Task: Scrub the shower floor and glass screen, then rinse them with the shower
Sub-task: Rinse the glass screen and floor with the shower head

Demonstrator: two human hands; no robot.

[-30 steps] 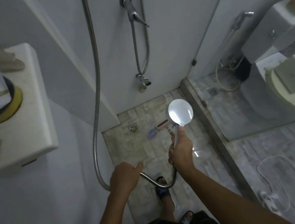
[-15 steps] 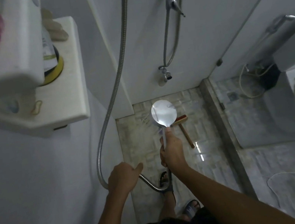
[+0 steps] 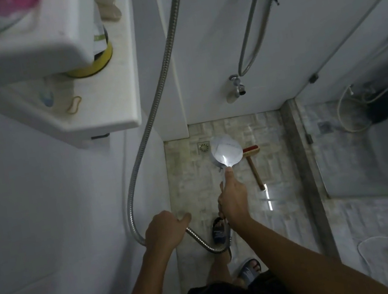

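- Shower head (image 3: 226,153): hanging over the shower floor (image 3: 195,190) with its shiny back facing the camera, just beside the drain (image 3: 203,147) and partly covering the red head of the brush (image 3: 253,160)
- Right hand (image 3: 232,199): gripping the shower head's handle, fingers curling round it, thumb lying along the top towards the head
- Left hand (image 3: 165,228): holding the metal hose (image 3: 148,123) low on its loop, fingers wrapping over it, thumb pointing right
- Hose: climbing the left wall past the white shelf (image 3: 104,105)
- Brush: lying flat on the tiles, wooden handle pointing back towards the feet, touching neither hand
- Glass screen (image 3: 369,156): standing along the floor's right edge
- Water: impossible telling whether spraying
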